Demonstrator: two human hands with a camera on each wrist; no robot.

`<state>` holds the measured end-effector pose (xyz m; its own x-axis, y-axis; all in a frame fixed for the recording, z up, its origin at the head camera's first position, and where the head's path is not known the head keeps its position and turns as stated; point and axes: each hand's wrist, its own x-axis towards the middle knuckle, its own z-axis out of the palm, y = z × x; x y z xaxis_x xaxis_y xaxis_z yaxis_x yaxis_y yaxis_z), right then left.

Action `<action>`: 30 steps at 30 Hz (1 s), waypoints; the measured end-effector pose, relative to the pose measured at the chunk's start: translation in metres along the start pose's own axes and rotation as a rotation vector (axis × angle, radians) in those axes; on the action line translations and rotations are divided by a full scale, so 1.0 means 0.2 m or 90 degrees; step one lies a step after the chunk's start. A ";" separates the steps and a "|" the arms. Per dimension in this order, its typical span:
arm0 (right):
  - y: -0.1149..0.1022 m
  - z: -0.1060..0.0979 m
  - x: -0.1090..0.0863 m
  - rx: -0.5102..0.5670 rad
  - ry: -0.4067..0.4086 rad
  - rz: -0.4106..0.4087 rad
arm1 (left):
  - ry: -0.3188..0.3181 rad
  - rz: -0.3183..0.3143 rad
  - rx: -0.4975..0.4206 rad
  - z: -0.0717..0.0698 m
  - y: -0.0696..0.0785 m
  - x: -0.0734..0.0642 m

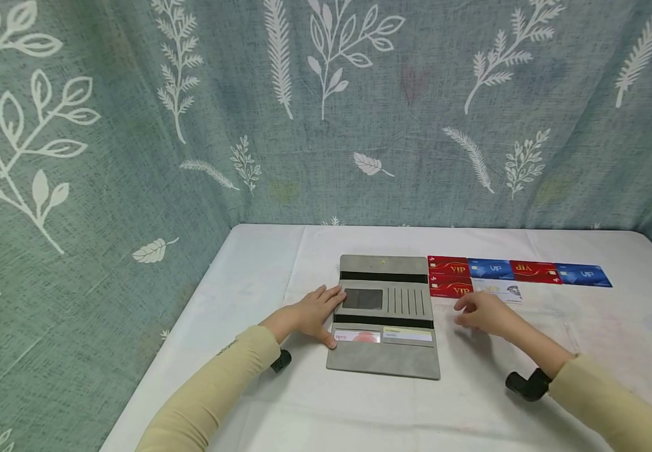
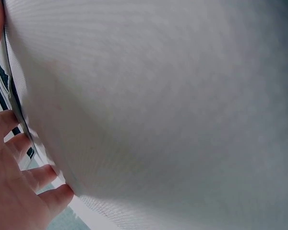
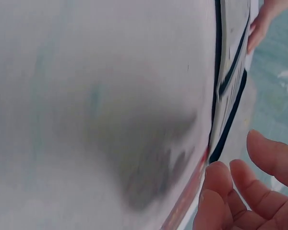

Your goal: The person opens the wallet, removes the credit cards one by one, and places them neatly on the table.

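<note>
A grey wallet (image 1: 382, 364) lies unfolded on the white table, with two black bands across it, a dark window and a row of slots. In its lower pockets sit a pink-and-white card (image 1: 358, 337) and a yellow-edged card (image 1: 407, 334). My left hand (image 1: 311, 314) rests with spread fingers along the wallet's left edge. To the right, my right hand (image 1: 486, 312) hovers just below the silver-white VIP card (image 1: 495, 289), its fingers loosely bent. The right wrist view shows thumb and fingers (image 3: 263, 152) apart, with nothing held.
Red and blue VIP cards lie in a row right of the wallet, among them a red card (image 1: 448, 265) and a blue card (image 1: 582, 275). Another red card (image 1: 450, 287) lies beneath that row, beside the silver-white one. A patterned green curtain (image 1: 416, 125) hangs behind the table.
</note>
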<state>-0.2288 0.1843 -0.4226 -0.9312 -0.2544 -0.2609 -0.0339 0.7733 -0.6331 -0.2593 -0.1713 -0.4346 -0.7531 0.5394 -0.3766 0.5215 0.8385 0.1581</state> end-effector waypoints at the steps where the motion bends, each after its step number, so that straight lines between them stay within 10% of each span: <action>1: -0.01 0.01 0.00 0.002 -0.002 -0.005 | 0.000 0.001 0.000 0.00 0.00 0.00; 30: -0.16 0.22 -0.03 -0.034 0.005 -0.113 | -0.009 -0.002 0.003 0.00 0.00 0.00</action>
<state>-0.2066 0.1358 -0.4326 -0.9120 -0.3849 -0.1422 -0.2167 0.7462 -0.6295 -0.2599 -0.1709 -0.4342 -0.7488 0.5363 -0.3895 0.5215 0.8394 0.1531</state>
